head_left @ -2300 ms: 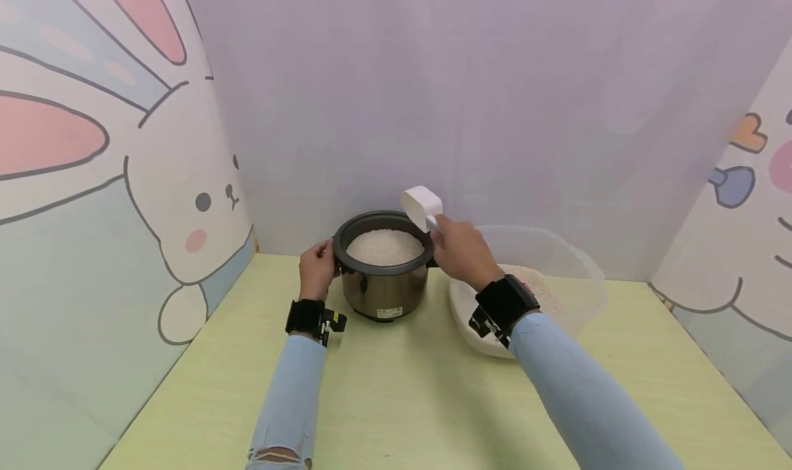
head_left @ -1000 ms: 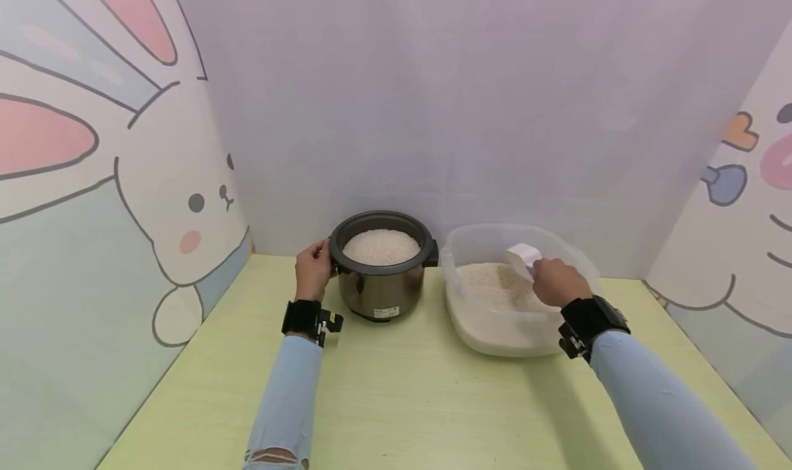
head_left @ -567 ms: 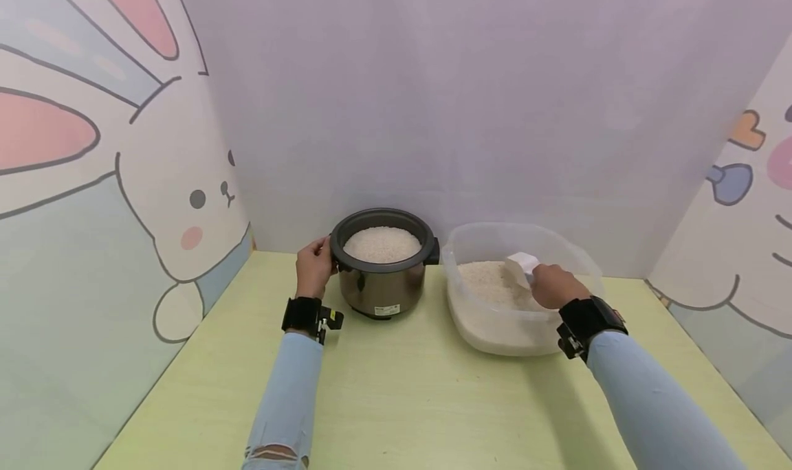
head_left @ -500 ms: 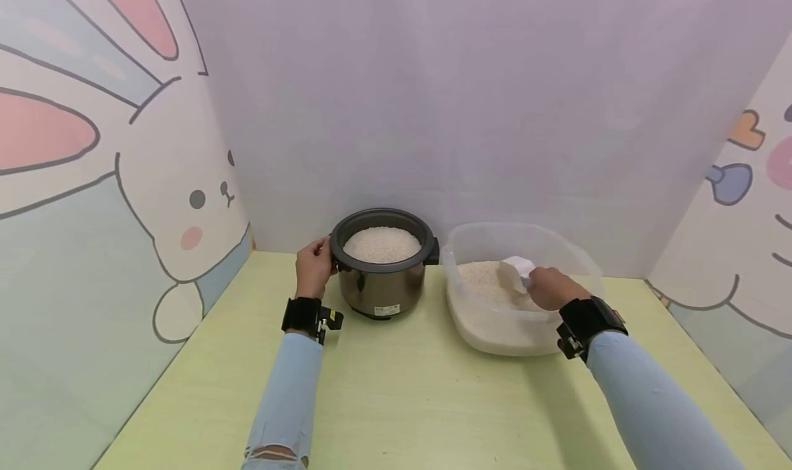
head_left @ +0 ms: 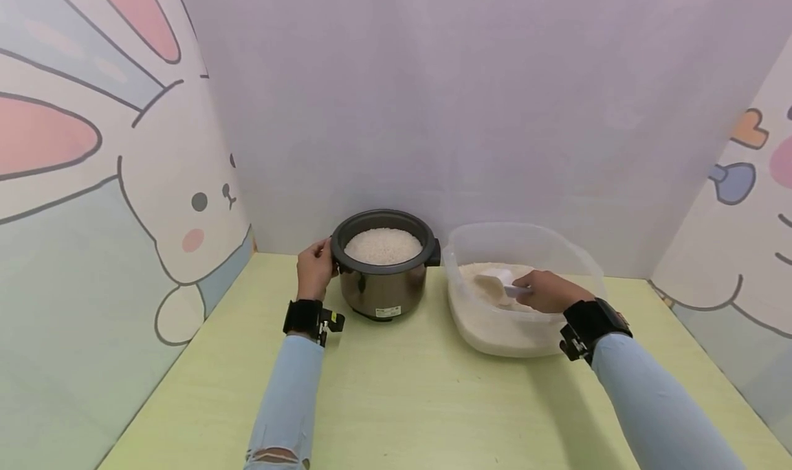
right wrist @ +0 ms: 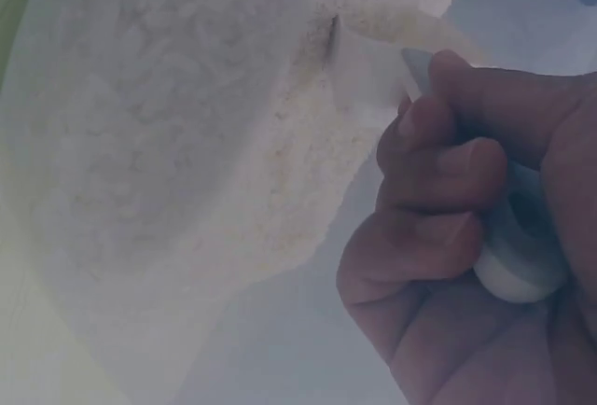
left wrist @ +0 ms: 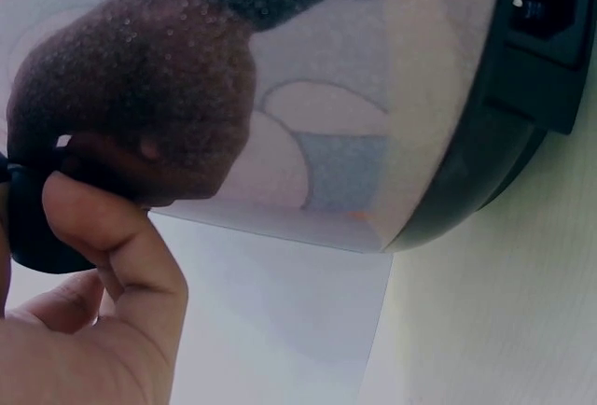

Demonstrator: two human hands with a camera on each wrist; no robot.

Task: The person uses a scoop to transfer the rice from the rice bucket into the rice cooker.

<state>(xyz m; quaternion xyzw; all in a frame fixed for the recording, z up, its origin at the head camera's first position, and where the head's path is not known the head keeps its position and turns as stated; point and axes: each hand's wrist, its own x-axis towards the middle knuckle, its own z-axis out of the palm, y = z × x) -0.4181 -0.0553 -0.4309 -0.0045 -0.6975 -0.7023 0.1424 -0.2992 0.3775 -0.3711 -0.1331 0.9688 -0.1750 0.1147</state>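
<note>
My left hand [head_left: 314, 271] grips the black side handle [left wrist: 47, 228] of a rice cooker [head_left: 383, 288], whose shiny wall mirrors the hand in the left wrist view. Rice [head_left: 383, 246] fills much of the cooker's dark pot. On the right, a translucent plastic tub [head_left: 526, 233] holds more rice. Inside it, my right hand [head_left: 553, 292] grips the handle of a white measuring scoop [head_left: 497, 276], with the scoop's cup low in the rice. The right wrist view shows the fingers [right wrist: 448, 172] curled around that scoop handle, its rounded end against the palm.
Both vessels stand side by side on a pale green table [head_left: 402, 401], close to the lilac back wall [head_left: 383, 113]. Cartoon-printed panels [head_left: 179, 202] border the table at left and right. The cooker's other handle [head_left: 435, 252] faces the tub.
My right hand has carried the scoop from over the cooker to the tub, then leftward into the rice, the cup tipping lower. My left hand stays on the cooker's handle.
</note>
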